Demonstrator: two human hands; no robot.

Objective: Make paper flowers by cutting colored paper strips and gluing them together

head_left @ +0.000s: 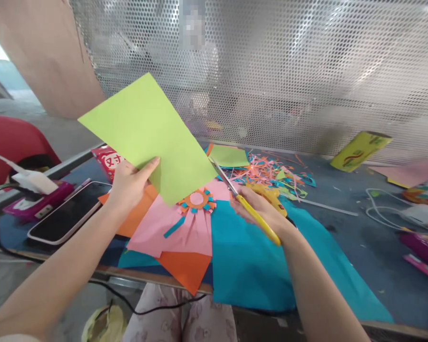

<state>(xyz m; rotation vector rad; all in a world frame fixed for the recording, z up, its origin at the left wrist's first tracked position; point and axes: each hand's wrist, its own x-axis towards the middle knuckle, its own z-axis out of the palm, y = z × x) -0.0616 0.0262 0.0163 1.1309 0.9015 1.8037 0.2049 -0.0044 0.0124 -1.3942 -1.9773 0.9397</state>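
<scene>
"Gripping what with the left hand (pixel 131 184)?"

"Pinching a light green sheet (pixel 153 133) near its lower left edge, with the thumb flat on the near face and the fingers mostly hidden behind."

"And where to look for that sheet?"

"Up in the air, tilted, above the table (pixel 362 256) and in front of a perforated metal panel (pixel 288 71)."

"Doing what with the right hand (pixel 253 203)?"

"Grasping yellow-handled scissors (pixel 258 218), pointed up and leftward, with the blades (pixel 225 178) just by the sheet's right corner. Cannot tell whether touching the paper, nor how far parted."

"See what underneath?"

"Directly below, a pink sheet (pixel 146 235), with an orange rosette (pixel 203 202) and a narrow blue strip (pixel 174 228) on top. Poking out toward the near edge, an orange piece (pixel 190 270). Just beside, a large blue sheet (pixel 249 261)."

"And farther off?"

"Heaped beyond the right hand, coloured paper shreds (pixel 267 168). Over to the left, a phone (pixel 69 213) beside a purple power strip (pixel 62 192). Over to the right, a yellow-green canister (pixel 358 152) near the panel."
</scene>
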